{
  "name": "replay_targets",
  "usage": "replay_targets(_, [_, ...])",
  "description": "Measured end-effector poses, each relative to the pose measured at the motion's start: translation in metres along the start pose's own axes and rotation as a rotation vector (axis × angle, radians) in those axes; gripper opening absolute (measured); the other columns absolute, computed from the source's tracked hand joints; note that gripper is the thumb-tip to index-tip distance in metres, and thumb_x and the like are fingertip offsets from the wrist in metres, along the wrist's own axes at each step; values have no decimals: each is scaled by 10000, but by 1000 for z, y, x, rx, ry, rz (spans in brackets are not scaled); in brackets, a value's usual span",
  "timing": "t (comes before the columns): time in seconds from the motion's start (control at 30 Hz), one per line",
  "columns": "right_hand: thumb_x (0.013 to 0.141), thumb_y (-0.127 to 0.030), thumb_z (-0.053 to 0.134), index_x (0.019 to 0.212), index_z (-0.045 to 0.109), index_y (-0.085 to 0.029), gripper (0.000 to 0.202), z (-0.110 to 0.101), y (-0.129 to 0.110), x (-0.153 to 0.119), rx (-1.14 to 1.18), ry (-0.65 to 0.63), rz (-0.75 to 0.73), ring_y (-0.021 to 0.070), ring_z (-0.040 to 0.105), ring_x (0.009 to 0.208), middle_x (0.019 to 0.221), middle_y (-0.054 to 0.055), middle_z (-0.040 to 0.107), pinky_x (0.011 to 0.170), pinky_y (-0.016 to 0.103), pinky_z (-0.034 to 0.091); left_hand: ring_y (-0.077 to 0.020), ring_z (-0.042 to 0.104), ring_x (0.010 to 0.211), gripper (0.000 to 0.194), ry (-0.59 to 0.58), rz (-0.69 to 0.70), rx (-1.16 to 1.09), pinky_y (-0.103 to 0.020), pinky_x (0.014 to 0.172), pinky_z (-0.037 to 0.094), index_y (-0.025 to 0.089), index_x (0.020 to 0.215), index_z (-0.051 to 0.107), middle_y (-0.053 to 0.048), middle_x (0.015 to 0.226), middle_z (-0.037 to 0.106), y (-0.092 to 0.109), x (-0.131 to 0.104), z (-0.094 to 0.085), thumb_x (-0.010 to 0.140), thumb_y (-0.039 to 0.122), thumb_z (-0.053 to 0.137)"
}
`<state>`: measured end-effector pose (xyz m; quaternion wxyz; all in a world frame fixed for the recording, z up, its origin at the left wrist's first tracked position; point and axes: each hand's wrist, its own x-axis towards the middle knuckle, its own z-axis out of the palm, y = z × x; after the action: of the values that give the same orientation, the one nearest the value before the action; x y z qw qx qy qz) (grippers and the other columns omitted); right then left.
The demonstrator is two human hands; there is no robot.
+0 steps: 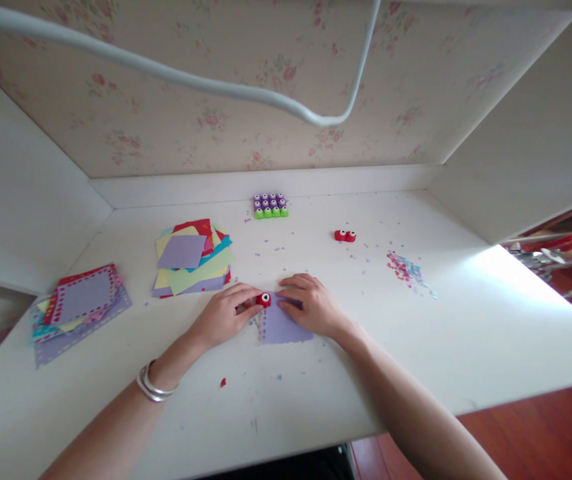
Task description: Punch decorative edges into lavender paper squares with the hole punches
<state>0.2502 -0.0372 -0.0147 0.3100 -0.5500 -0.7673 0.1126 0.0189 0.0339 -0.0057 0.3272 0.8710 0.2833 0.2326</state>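
Note:
A red craft punch [265,299] with a white button on top is pinched between the thumb and fingers of my left hand [229,310]. The punch sits at the far left corner of a purple paper sheet [287,328]. Along the sheet's left edge runs a row of small punched holes, and its near edge is ragged. My right hand [311,303] holds the sheet at its far right part, the thumb on the paper and the fingers bent over the far edge. What lies under those fingers is hidden.
Left of my hands lie a pile of coloured paper [193,257] and a stack of hole-edged sheets [83,300]. Purple and green punches [271,205] stand in rows at the back. Two red punches [345,235] and a confetti heap [406,268] are to the right. A white cable [191,81] hangs above.

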Motion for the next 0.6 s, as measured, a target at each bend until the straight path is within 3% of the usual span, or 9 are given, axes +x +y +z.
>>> replay_targets(0.13, [862, -240, 654, 1024, 751, -258, 189, -1, 0, 0, 6, 0, -7, 231, 601, 1075, 1143, 59, 696, 966, 414, 468, -166, 655, 897, 264, 31, -91, -31, -265, 758, 552, 220, 1101, 682, -59, 1099, 681, 5, 2, -4, 903, 375, 601])
replay_targets(0.23, [859, -245, 659, 1021, 751, -259, 187, -1, 0, 0, 8, 1, -3, 236, 602, 1077, 1145, 57, 696, 964, 421, 470, -181, 656, 964, 255, 80, -147, -41, -278, 815, 546, 215, 1045, 710, -56, 1073, 702, 10, 5, -6, 934, 375, 545])
replay_targets(0.6, [853, -232, 664, 1021, 750, -253, 190, -1, -1, 0, -2, 4, 2, 233, 606, 1076, 1138, 56, 702, 963, 409, 468, -177, 647, 908, 226, 14, -128, -40, -322, 833, 535, 242, 950, 742, -34, 956, 721, 19, 16, 3, 925, 354, 546])
